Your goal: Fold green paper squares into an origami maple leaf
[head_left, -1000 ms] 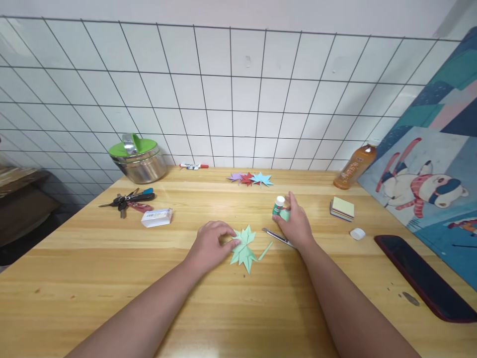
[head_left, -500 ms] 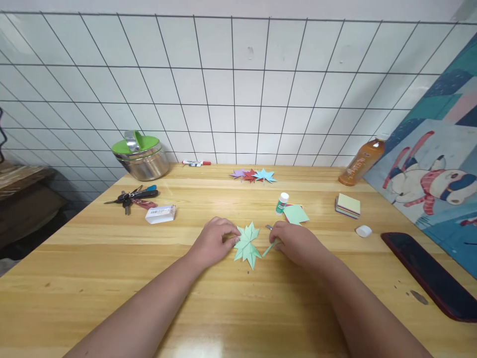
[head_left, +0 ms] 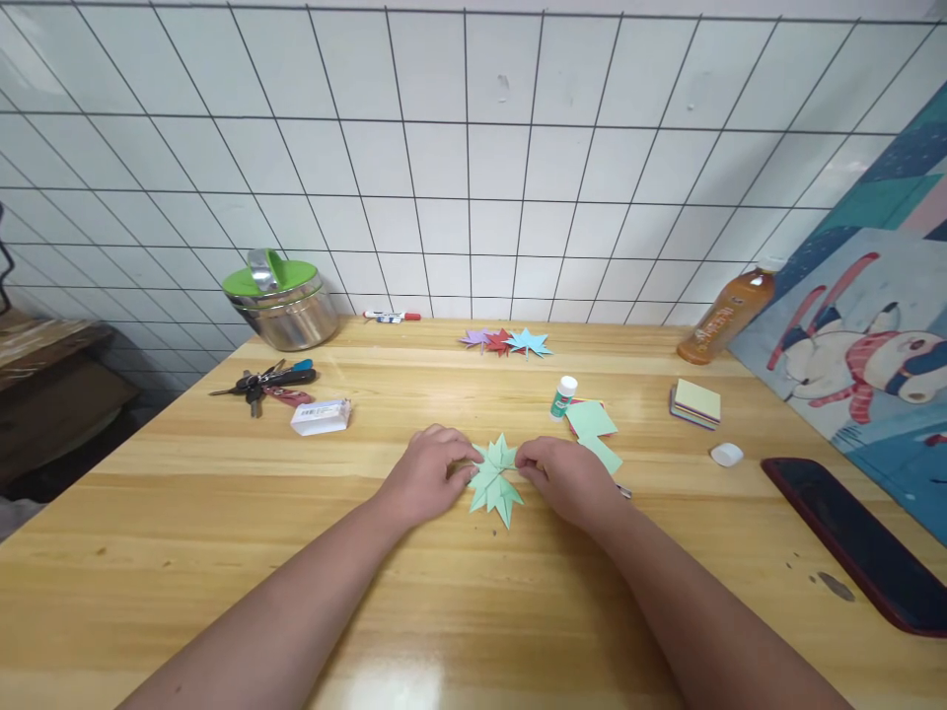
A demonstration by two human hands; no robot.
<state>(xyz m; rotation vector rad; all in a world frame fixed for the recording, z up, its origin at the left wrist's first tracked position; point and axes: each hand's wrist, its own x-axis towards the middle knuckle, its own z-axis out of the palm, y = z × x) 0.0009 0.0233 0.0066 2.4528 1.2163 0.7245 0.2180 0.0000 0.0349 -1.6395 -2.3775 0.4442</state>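
A pale green folded paper maple leaf (head_left: 497, 481) lies on the wooden table between my hands, its points spread out. The thumb and fingers of my left hand (head_left: 431, 475) pinch its left edge. From the other side, my right hand (head_left: 568, 480) has its fingertips closed on the leaf's right points. A small metal tip (head_left: 623, 490) sticks out beside my right wrist; the rest of it is hidden. Behind that hand lie green paper squares (head_left: 592, 418), with a white-capped glue stick (head_left: 563, 398) standing next to them.
Purple, red and blue paper leaves (head_left: 528, 342) lie near the wall beyond a marker (head_left: 392, 317). Left are a steel pot (head_left: 285, 311), keys (head_left: 255, 385) and a small box (head_left: 321, 417). Right are a paper stack (head_left: 695, 402), white cap (head_left: 726, 455), phone (head_left: 850, 542) and bottle (head_left: 729, 318).
My right hand has moved left from a thin green paper strip to the leaf's edge. The strip is no longer visible. More green paper shows behind that hand. My left hand stays on the leaf.
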